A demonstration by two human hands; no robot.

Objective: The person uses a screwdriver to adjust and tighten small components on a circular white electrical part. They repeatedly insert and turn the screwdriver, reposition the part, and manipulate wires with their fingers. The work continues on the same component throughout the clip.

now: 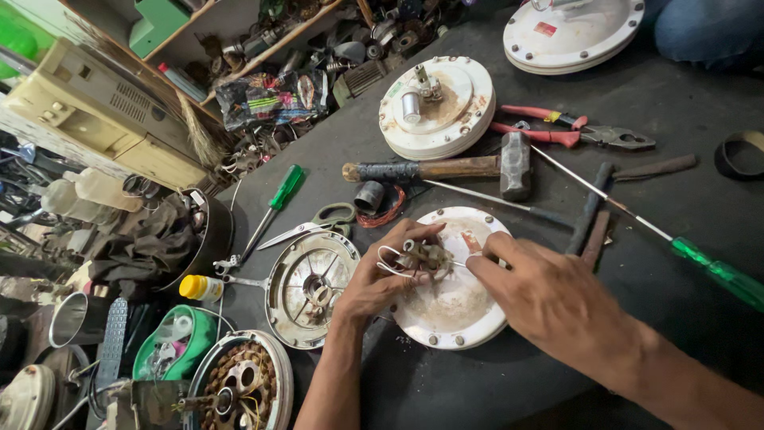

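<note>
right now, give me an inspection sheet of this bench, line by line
surface: dark worktop, dusty, crowded with parts and tools.
job's things: white round motor cover lying flat; small wired hub part at its centre.
clutter: hammer, red-handled pliers, two green-handled screwdrivers, scissors, second white cover, open metal housing, wound stator.
grippers: left hand grips the hub part; right hand pinches at it from the other side.
cables: white wire loop at the left fingers; red wire coil by a small cylinder.
surroundings: beige casing and a shelf of scrap parts behind; another person's knee at top right.
</note>
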